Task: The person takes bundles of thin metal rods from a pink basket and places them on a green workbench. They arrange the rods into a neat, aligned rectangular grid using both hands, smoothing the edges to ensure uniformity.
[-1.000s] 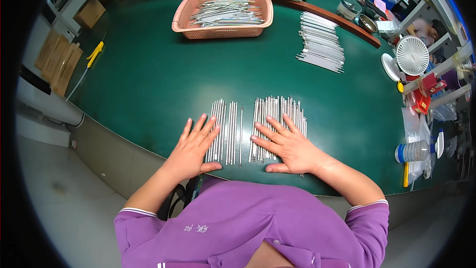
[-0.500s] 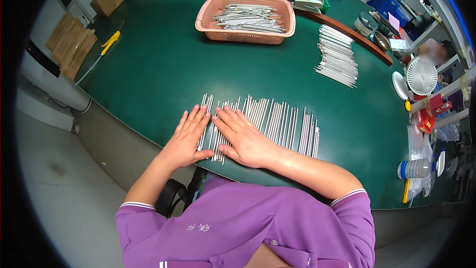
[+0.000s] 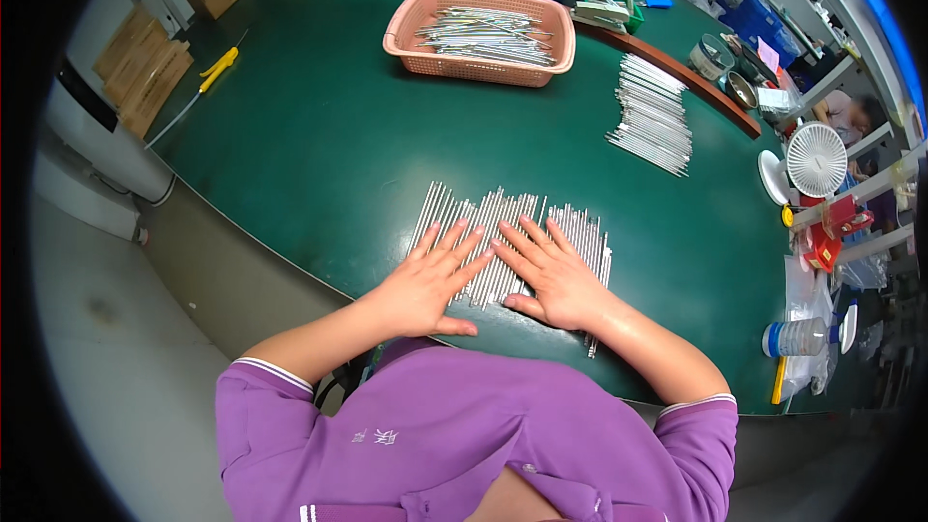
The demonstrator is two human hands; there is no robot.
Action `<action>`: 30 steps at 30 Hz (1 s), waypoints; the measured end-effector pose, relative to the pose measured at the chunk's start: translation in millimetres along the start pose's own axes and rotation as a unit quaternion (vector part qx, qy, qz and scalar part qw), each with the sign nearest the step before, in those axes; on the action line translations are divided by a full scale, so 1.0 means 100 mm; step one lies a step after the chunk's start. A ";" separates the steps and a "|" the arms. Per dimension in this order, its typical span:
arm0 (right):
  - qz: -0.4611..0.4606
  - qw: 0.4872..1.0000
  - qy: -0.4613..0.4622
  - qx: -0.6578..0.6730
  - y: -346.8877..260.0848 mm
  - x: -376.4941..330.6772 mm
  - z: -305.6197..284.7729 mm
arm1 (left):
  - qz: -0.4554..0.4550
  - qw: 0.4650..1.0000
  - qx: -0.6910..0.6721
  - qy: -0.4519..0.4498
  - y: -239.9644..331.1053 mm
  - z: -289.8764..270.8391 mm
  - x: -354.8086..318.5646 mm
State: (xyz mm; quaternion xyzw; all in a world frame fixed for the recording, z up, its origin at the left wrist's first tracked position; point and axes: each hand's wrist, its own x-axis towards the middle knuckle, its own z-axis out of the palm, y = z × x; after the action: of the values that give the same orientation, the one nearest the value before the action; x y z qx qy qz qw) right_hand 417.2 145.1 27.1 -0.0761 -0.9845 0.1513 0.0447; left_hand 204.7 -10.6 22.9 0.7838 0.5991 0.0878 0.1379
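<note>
Both hands, left [image 3: 422, 282] and right [image 3: 555, 275], fingers spread flat on the rods [image 3: 503, 232], should press lightly and evenly to keep them in one layer.

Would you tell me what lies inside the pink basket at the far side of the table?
The pink basket holds a loose heap of thin metal rods; whatever lies beneath them is covered.

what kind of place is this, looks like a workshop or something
Most likely a small factory assembly or sorting bench. Both hands press flat on a row of thin metal rods on a green work table; a pink basket holds more rods, and another batch lies sorted nearby.
</note>
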 end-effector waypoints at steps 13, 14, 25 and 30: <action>0.081 0.995 0.030 0.041 0.54 -1.20 -0.41 | 0.151 0.986 -0.068 0.018 0.48 0.17 0.71; 0.095 0.994 0.029 0.035 0.52 -1.30 -0.46 | 0.145 0.987 -0.071 0.015 0.48 0.07 0.68; 0.096 0.995 -0.031 -0.002 0.27 -1.35 -0.31 | -0.032 0.995 -0.057 0.073 0.09 -0.06 0.12; 0.077 0.997 -0.019 -0.002 0.08 -1.02 -0.14 | -0.074 0.989 -0.048 0.115 0.01 -0.05 -0.09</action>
State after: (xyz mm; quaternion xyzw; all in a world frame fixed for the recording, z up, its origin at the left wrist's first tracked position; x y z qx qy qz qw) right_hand 519.9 140.7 31.6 -0.1484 -0.9768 0.1540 0.0138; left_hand 201.5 -18.9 28.2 0.7146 0.6622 0.1957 0.1122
